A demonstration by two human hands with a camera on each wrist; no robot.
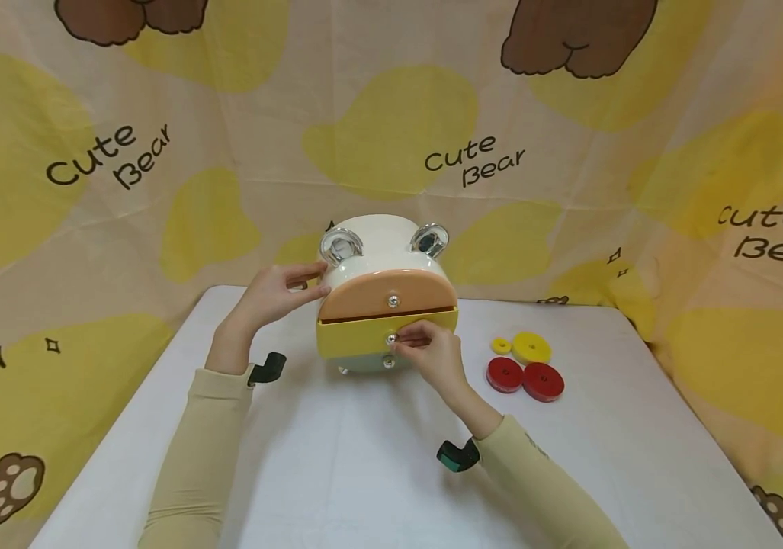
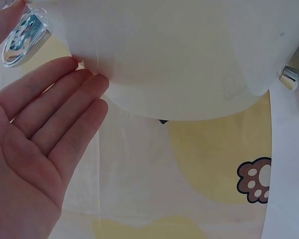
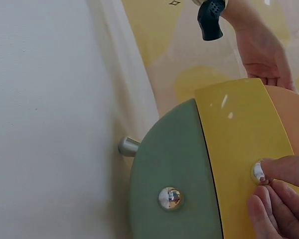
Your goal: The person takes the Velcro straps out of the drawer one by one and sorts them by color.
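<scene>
A small rounded white cabinet (image 1: 380, 248) stands at the back of the table. Its front has an orange drawer (image 1: 357, 296) on top, a yellow drawer (image 1: 350, 338) in the middle and a green drawer (image 3: 169, 149) below. The yellow drawer juts out a little, with a dark gap along its top edge. Its silver knob (image 3: 258, 172) is pinched between thumb and fingers of my right hand (image 1: 435, 354). My left hand (image 1: 273, 296) rests on the cabinet's left side; in the left wrist view its fingers (image 2: 70, 117) are nearly straight against the white shell.
Two red discs (image 1: 505, 374) and two yellow discs (image 1: 531, 348) of different sizes lie right of the cabinet. Silver ear-shaped fittings (image 1: 341, 245) stick up from the cabinet's top. A white cloth (image 1: 364, 473) covers the table; a printed curtain (image 1: 377, 99) hangs behind.
</scene>
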